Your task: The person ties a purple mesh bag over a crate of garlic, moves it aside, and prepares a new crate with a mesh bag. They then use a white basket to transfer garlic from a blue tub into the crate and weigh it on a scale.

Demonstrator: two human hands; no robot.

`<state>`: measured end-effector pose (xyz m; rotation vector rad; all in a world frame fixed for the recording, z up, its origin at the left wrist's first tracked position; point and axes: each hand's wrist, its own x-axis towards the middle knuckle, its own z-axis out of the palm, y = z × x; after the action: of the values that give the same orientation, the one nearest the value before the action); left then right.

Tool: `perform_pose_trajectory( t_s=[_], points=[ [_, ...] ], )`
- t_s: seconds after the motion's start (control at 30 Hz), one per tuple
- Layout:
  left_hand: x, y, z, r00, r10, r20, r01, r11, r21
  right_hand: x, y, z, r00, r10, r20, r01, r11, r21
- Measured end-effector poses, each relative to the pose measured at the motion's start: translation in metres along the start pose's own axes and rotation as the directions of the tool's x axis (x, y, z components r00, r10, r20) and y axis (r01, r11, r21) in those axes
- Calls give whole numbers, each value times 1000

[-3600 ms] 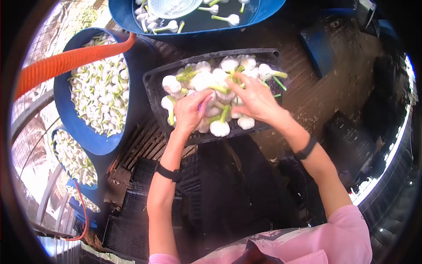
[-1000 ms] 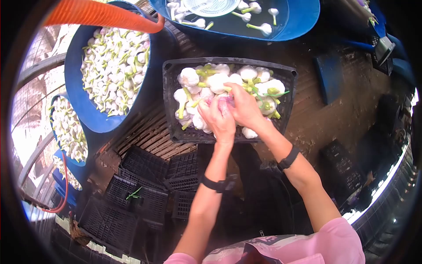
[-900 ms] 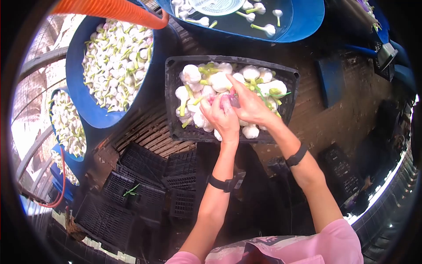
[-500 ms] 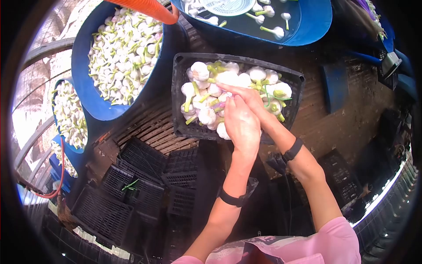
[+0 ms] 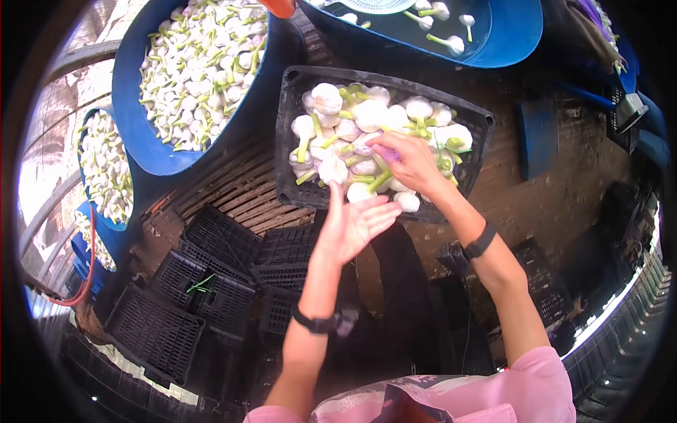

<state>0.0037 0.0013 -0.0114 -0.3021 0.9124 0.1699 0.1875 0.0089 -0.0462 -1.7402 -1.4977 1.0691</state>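
Note:
A black plastic crate holds a heap of white garlic bulbs with trimmed green stalks. My left hand is open just off the crate's near edge, palm turned up and fingers stretched, with nothing in it. Over the near right part of the heap, my right hand is closed, fingertips pinched together among the bulbs. A small purplish scrap shows at its fingers, blurred and partly covered by them. Below the hand, green stalks and one bulb lie at the crate's near rim.
A big blue tub full of garlic stands at the left, smaller garlic-filled tubs beside it. At the top, another blue tub holds water, floating bulbs and a white colander. Black crates sit at lower left.
My hands, together over the bulbs before, have come apart. The left has drawn back toward me and opened palm up; the right stays over the crate. The orange hose has moved up, mostly out of view.

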Motion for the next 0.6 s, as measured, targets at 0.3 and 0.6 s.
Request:
perform_pose_trajectory(
  t_s=[0.3, 0.6],
  points=[
    [93, 63, -2, 804, -240, 544, 269, 963, 26, -8, -24, 7, 998, -23, 61, 41, 951, -306],
    [89, 67, 18, 899, -310, 309, 263, 947, 183, -15, -38, 28, 989, 145, 11, -114, 823, -556]
  ],
)
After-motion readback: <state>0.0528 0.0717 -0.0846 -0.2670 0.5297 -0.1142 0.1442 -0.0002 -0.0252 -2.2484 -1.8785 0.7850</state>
